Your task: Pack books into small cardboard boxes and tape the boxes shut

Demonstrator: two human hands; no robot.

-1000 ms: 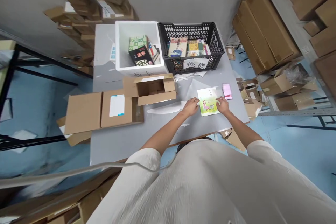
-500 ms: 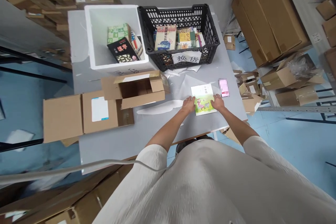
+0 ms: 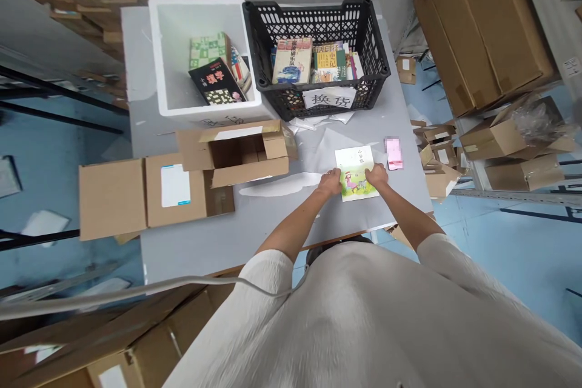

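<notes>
A thin book lies near the front of the grey table, its white and green cover showing a drawn figure in pink and a small animal. Its left edge is gripped by my left hand, the fingers curled at the side. On the opposite edge my right hand grips it in the same way, with the thumb toward the cover. Just right of the book lies a pink, phone-like item, blurred in the picture.
An open cardboard box and another carton stand left of my hands. Behind are a white foam box and a black plastic crate, both with books inside. A pale cable crosses the lower left. Cartons line the right.
Both hands remain at the book's edges, and my fingers look more curled around them. The whole view has shifted slightly; the boxes on the table keep their places.
</notes>
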